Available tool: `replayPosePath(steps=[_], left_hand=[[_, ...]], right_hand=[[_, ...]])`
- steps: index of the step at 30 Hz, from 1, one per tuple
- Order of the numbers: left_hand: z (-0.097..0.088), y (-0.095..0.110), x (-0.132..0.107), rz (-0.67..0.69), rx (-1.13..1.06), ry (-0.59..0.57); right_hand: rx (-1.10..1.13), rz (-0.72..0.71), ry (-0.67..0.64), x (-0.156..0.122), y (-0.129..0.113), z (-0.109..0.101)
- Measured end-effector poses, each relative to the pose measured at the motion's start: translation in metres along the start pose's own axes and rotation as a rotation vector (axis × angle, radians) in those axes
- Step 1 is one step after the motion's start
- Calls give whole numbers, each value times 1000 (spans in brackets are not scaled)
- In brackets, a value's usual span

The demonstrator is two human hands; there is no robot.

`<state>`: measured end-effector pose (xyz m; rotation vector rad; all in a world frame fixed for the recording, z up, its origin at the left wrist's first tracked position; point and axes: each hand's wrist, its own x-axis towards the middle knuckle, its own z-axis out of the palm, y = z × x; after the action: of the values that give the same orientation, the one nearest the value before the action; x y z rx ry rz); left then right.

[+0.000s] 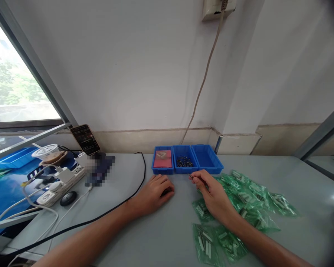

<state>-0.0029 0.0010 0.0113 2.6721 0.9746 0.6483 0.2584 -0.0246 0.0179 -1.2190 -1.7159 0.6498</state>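
Note:
My right hand [211, 191] pinches a small dark metal screw [189, 175] between thumb and fingertips, just in front of the blue bins. Several similar dark metal screws [184, 162] lie in the middle blue bin [193, 171]. My left hand [157, 191] rests on the table with its fingers curled in. Something dark shows inside that curl, too hidden to name. Green plastic bags [246, 196] with pale and metal parts inside lie beside and under my right forearm.
The left blue bin [163, 171] holds a red card [163, 163] with a small clear bag on it. A third blue bin [207, 157] adjoins on the right. A black cable [111, 211] crosses the table; a power strip [61, 185], mouse [68, 198] and phone [85, 139] stand left.

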Motion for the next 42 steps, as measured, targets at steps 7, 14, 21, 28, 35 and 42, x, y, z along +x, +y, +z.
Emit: replayPosePath(steps=[7, 14, 21, 28, 35, 42], left_hand=[[-1, 0, 0, -5, -8, -3], [2, -2, -1, 0, -4, -1], [1, -2, 0, 0, -6, -2], [1, -2, 0, -5, -8, -2], [-1, 0, 0, -2, 0, -7], [-1, 0, -1, -1, 5, -2]], right_hand=[[21, 20, -16, -1, 3, 1], [26, 37, 3, 0, 2, 1], [6, 43, 25, 1, -6, -1], [0, 38, 13, 0, -10, -2], [21, 37, 9, 0, -6, -1], [44, 10, 17, 0, -4, 0]])
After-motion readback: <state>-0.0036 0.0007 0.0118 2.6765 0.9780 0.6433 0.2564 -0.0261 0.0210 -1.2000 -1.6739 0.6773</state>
